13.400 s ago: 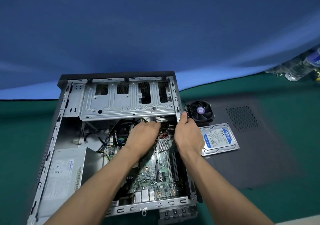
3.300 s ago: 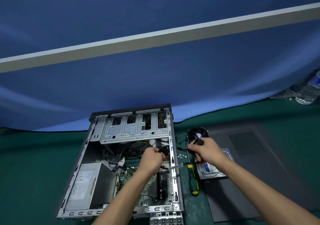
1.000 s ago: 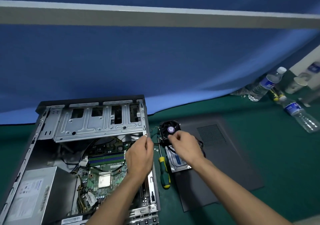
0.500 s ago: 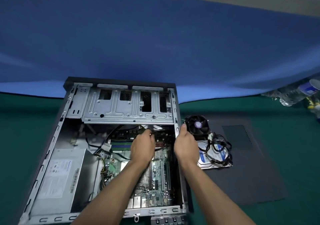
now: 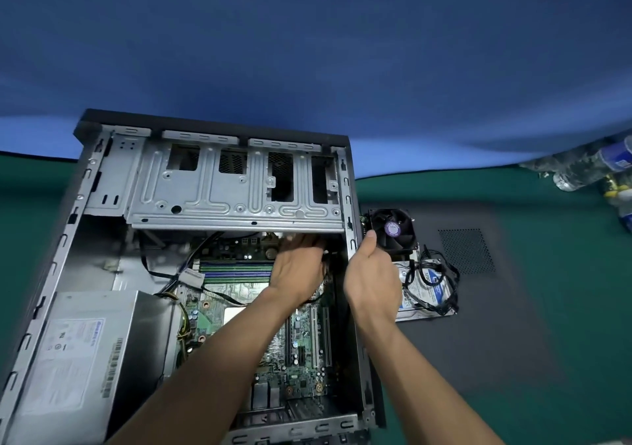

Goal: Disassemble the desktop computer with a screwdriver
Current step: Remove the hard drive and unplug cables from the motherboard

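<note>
The open desktop case (image 5: 48, 266) lies flat on the green table. Inside it are the motherboard (image 5: 301, 348), the RAM sticks (image 5: 236, 270), the power supply (image 5: 78, 359) and a metal drive cage (image 5: 239, 188). My left hand (image 5: 301, 270) reaches in below the cage's front edge beside a black cable; its fingertips are hidden. My right hand (image 5: 371, 283) grips the case's right wall (image 5: 352, 205), thumb pointing up outside it and fingers hidden inside. No screwdriver is in view.
Right of the case, a dark grey side panel (image 5: 496, 325) carries a black cooling fan (image 5: 393, 230) and a hard drive (image 5: 432, 290) with loose black cables (image 5: 444, 270) on top. Plastic bottles (image 5: 595, 167) lie at the far right. A blue cloth backdrop hangs behind.
The view has closed in on the case. My left hand has pushed further forward under the drive cage. My right hand stays on the right wall.
</note>
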Available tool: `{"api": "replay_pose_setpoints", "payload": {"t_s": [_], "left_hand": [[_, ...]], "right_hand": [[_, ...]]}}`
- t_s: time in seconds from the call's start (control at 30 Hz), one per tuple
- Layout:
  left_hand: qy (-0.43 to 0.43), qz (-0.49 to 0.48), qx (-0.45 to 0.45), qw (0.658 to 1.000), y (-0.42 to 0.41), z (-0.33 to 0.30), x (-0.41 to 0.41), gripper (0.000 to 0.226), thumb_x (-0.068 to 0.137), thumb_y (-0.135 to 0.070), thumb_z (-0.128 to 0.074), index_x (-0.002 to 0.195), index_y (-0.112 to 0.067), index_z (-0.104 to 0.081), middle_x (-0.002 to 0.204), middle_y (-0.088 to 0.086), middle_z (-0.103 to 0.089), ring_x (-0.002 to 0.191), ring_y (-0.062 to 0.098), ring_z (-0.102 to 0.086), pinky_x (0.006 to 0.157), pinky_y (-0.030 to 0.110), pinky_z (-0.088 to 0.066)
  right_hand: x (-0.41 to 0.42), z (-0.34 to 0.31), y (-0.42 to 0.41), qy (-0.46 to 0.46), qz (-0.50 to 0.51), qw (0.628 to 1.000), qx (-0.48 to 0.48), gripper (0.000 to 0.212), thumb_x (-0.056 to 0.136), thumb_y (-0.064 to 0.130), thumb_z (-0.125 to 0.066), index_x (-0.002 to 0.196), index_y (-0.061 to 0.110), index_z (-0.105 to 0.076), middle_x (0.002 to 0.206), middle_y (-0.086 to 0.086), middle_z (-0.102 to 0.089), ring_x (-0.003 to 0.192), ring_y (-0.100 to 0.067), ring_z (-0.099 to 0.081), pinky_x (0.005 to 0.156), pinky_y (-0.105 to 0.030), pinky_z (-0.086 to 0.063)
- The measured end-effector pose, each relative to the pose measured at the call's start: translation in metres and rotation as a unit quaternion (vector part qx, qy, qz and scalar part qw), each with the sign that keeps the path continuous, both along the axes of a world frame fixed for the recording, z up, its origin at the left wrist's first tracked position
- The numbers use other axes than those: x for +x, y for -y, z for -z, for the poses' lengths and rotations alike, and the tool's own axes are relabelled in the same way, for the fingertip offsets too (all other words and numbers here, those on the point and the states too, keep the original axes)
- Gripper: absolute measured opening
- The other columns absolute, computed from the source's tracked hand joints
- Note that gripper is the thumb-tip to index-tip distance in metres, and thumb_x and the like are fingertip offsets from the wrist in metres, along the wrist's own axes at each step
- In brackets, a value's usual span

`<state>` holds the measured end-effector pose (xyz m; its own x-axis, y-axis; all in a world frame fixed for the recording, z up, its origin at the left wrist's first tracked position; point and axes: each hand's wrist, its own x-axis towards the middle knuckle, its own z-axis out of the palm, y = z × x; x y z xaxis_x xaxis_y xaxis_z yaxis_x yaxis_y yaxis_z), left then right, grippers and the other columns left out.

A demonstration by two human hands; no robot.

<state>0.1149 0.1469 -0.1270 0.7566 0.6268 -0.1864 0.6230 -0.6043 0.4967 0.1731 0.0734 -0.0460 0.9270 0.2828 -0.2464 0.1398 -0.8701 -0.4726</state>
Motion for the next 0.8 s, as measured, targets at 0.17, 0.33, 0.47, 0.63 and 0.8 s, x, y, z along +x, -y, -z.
{"api": "replay_pose_setpoints", "payload": {"t_s": [0.17, 0.33, 0.47, 0.63, 0.8], "left_hand": [[0.057, -0.039, -0.024, 0.997, 0.001, 0.005, 0.007, 0.021, 0.09, -0.014, -0.05, 0.107, -0.018, -0.062, 0.092, 0.011, -0.066, 0.082, 0.034, -0.06, 0.078, 0.036, -0.047], [0.082, -0.06, -0.02, 0.995, 0.001, 0.006, 0.009, 0.028, 0.085, -0.005, -0.055, 0.107, -0.017, -0.066, 0.093, 0.014, -0.066, 0.085, 0.035, -0.059, 0.074, 0.035, -0.047], [0.056, -0.055, -0.002, 0.997, -0.001, 0.004, 0.015, 0.03, 0.079, 0.005, -0.049, 0.096, -0.013, -0.066, 0.089, 0.015, -0.066, 0.082, 0.033, -0.059, 0.075, 0.033, -0.045], [0.047, -0.047, 0.005, 0.998, -0.002, 0.007, 0.014, 0.032, 0.077, 0.009, -0.046, 0.096, -0.012, -0.063, 0.089, 0.012, -0.065, 0.077, 0.027, -0.058, 0.073, 0.031, -0.044], [0.084, 0.012, 0.009, 0.996, -0.008, 0.012, 0.011, 0.044, 0.073, 0.01, -0.041, 0.105, -0.016, -0.056, 0.089, 0.011, -0.06, 0.077, 0.03, -0.058, 0.064, 0.03, -0.042]], "right_hand": [[0.0, 0.0, -0.001, -0.003, 0.004, 1.0, 0.003, 0.066, 0.101, 0.043, -0.013, 0.093, 0.005, -0.066, 0.09, -0.013, -0.066, 0.072, -0.025, -0.045, 0.069, -0.032, -0.033], [0.0, -0.001, -0.001, -0.008, 0.01, 1.0, 0.0, 0.065, 0.1, 0.044, -0.014, 0.091, 0.007, -0.065, 0.089, -0.013, -0.066, 0.073, -0.026, -0.046, 0.069, -0.033, -0.033], [0.0, -0.002, -0.002, -0.018, 0.015, 1.0, -0.002, 0.065, 0.1, 0.045, -0.014, 0.094, 0.006, -0.066, 0.093, -0.014, -0.066, 0.074, -0.026, -0.046, 0.07, -0.033, -0.033], [0.0, -0.003, -0.002, -0.017, 0.01, 1.0, -0.007, 0.065, 0.101, 0.044, -0.014, 0.097, 0.005, -0.066, 0.096, -0.016, -0.066, 0.075, -0.026, -0.044, 0.07, -0.033, -0.032], [0.0, -0.004, -0.003, -0.016, 0.011, 1.0, -0.008, 0.065, 0.101, 0.042, -0.015, 0.097, 0.003, -0.066, 0.099, -0.019, -0.066, 0.076, -0.026, -0.043, 0.07, -0.032, -0.031]]}}
